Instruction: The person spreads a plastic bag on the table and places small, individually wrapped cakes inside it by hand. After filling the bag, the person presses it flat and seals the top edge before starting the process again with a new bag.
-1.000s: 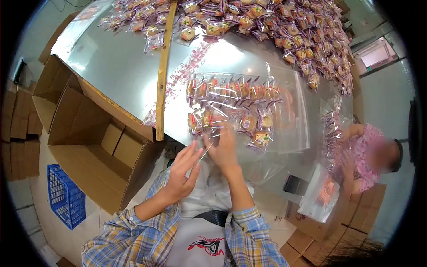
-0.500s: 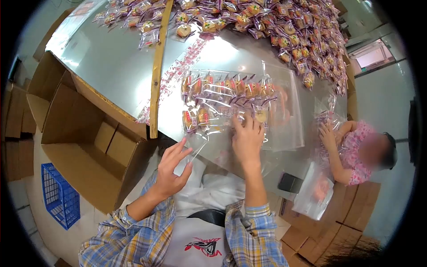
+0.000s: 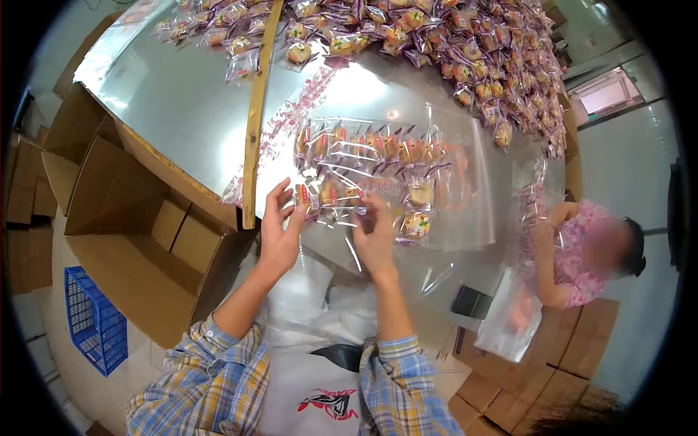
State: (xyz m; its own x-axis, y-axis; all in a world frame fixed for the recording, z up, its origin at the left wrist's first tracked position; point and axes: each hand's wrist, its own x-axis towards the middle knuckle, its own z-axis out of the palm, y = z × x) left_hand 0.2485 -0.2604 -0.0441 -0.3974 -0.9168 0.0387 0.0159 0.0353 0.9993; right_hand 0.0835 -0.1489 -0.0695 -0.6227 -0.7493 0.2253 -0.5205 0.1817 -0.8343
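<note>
A large clear plastic bag [image 3: 471, 211] lies flat on the metal table, holding wrapped pastries. Its upper row of pastries [image 3: 378, 147] is nearly full width; the lower row has several on edge at the left. Beside that lower row's left end is my left hand [image 3: 280, 232], thumb and fingers apart, fingertips at the bag's edge. My right hand [image 3: 376, 236] has its fingers curled round a wrapped pastry [image 3: 352, 195] at the inner end of the short row; the film partly blurs the grip. Two pastries [image 3: 416, 224] lie face up to the right.
A big heap of wrapped pastries [image 3: 480, 65] covers the far side. A wooden strip [image 3: 254, 138] crosses the table at left. An open cardboard box [image 3: 138, 269] and a blue basket [image 3: 98, 320] stand left. At right a co-worker [image 3: 571, 247] handles a bag near a black box [image 3: 471, 301].
My right hand has moved left to the short row, where another pastry now stands on edge. My left hand has moved up to the row's left end. Two face-up pastries are now uncovered.
</note>
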